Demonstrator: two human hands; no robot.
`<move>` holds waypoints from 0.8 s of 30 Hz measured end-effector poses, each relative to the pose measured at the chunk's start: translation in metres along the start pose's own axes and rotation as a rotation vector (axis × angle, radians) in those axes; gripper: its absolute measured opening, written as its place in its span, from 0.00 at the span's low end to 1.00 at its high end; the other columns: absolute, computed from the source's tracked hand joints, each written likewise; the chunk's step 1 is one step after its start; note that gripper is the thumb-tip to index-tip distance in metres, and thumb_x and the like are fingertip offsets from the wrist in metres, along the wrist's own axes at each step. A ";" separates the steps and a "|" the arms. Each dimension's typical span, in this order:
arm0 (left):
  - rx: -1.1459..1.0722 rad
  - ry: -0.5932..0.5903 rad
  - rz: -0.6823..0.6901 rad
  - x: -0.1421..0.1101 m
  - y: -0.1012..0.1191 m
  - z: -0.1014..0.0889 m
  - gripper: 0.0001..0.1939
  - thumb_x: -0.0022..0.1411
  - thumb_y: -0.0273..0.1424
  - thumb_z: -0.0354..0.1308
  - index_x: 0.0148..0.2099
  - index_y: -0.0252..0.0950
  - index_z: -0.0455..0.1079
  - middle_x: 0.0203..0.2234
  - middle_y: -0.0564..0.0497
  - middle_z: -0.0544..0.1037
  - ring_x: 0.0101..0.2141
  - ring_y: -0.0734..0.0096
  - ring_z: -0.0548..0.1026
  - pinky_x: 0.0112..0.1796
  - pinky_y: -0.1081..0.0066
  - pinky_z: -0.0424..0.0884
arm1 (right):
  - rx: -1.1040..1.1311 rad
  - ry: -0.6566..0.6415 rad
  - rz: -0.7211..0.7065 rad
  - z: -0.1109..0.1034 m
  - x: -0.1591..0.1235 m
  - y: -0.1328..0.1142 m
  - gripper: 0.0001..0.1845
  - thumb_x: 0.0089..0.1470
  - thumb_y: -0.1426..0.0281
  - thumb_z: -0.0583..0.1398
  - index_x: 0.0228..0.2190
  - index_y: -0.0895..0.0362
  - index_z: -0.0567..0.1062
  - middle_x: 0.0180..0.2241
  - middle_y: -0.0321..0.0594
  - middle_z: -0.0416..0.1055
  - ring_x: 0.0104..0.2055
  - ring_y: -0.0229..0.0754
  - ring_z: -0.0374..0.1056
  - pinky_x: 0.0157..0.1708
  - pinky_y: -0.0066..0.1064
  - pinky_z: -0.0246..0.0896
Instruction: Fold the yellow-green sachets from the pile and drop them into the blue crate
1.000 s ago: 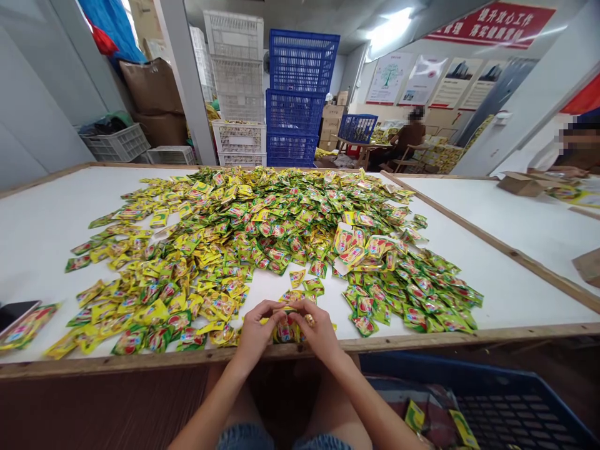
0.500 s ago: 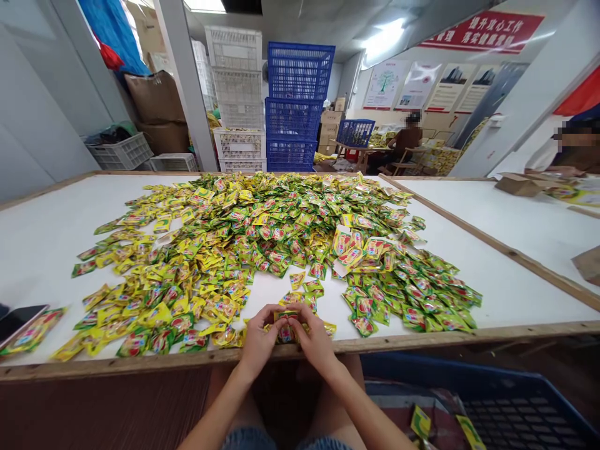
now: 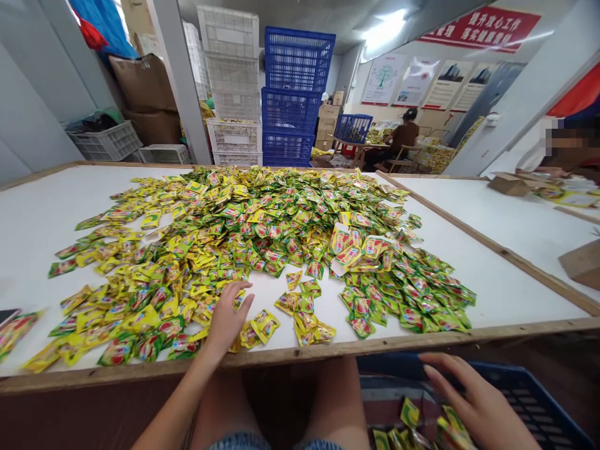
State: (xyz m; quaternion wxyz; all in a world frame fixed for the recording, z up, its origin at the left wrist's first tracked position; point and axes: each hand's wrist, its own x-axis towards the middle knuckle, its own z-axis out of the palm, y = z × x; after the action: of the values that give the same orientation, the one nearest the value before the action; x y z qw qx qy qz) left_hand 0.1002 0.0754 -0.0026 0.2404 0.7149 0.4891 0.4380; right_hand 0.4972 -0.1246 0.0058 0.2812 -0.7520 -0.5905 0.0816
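Observation:
My left hand [image 3: 227, 319] is over the near edge of the spread of small yellow-and-green packets [image 3: 197, 250], fingers stretched out and thumb apart, with no packet visible in it. Just right of it lies a yellow packet [image 3: 265, 326] on the white table. My right hand [image 3: 469, 390] is below table level, above a blue plastic basket [image 3: 515, 373]. Its thumb and fingers are apart. Beneath that hand is a packet [image 3: 454, 432] smeared by motion, apart from the fingertips. Other packets [image 3: 409, 412] lie in the basket.
A wooden strip [image 3: 328, 350] edges the table. Opened small cartons [image 3: 360, 250] rest among the packets. A phone [image 3: 8, 316] lies at far left. White crates [image 3: 234, 94] and blue crates [image 3: 297, 62] stand stacked behind. One person [image 3: 404, 139] sits at the back; another is at far right.
Both hands were together at the table edge, holding a packet. They have parted: the left moved left onto the packets, the right down and right over the basket. The view has shifted slightly.

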 end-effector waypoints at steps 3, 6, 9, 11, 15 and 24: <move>-0.041 -0.109 0.050 -0.020 0.007 0.018 0.10 0.59 0.34 0.51 0.41 0.39 0.70 0.41 0.47 0.72 0.45 0.62 0.69 0.48 0.61 0.63 | -0.001 0.033 -0.072 0.032 0.034 -0.022 0.16 0.53 0.61 0.52 0.40 0.54 0.71 0.40 0.46 0.71 0.42 0.48 0.68 0.41 0.38 0.64; -0.068 -0.134 0.050 -0.039 0.015 0.030 0.09 0.60 0.32 0.50 0.40 0.40 0.70 0.41 0.47 0.72 0.45 0.62 0.69 0.47 0.63 0.64 | -0.187 0.179 -0.191 0.068 0.093 -0.053 0.17 0.51 0.72 0.51 0.43 0.58 0.68 0.45 0.51 0.68 0.48 0.50 0.62 0.45 0.40 0.58; -0.076 -0.012 0.031 -0.045 0.014 0.031 0.09 0.60 0.32 0.50 0.39 0.39 0.71 0.39 0.47 0.73 0.44 0.62 0.70 0.46 0.63 0.65 | -0.460 0.274 -0.285 0.088 0.151 -0.066 0.29 0.46 0.83 0.48 0.51 0.57 0.63 0.55 0.48 0.58 0.58 0.51 0.50 0.51 0.44 0.47; -0.094 0.071 0.008 -0.045 0.012 0.028 0.08 0.60 0.32 0.50 0.37 0.38 0.70 0.37 0.47 0.73 0.42 0.63 0.71 0.46 0.63 0.65 | -0.538 0.251 -0.355 0.090 0.179 -0.065 0.29 0.47 0.85 0.47 0.50 0.55 0.65 0.55 0.47 0.60 0.58 0.51 0.49 0.53 0.46 0.41; -0.126 0.150 -0.047 -0.044 0.012 0.025 0.08 0.59 0.32 0.52 0.37 0.37 0.70 0.36 0.48 0.74 0.40 0.64 0.72 0.44 0.65 0.66 | -0.416 0.242 -0.394 0.085 0.189 -0.068 0.14 0.55 0.75 0.50 0.41 0.56 0.71 0.41 0.47 0.71 0.47 0.50 0.61 0.54 0.49 0.34; -0.582 -0.083 -0.129 -0.050 0.020 0.035 0.31 0.55 0.37 0.57 0.60 0.37 0.53 0.50 0.42 0.69 0.50 0.60 0.69 0.50 0.62 0.64 | 0.374 -0.003 -0.597 0.143 0.047 -0.203 0.14 0.53 0.71 0.55 0.42 0.51 0.70 0.41 0.43 0.69 0.45 0.46 0.63 0.44 0.39 0.57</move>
State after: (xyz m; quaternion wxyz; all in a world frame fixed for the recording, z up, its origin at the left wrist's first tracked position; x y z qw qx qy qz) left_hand 0.1331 0.0253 -0.0242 0.4824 0.6009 0.3773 0.5137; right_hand 0.2754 -0.0046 0.0027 0.4246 -0.4816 -0.7596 0.1037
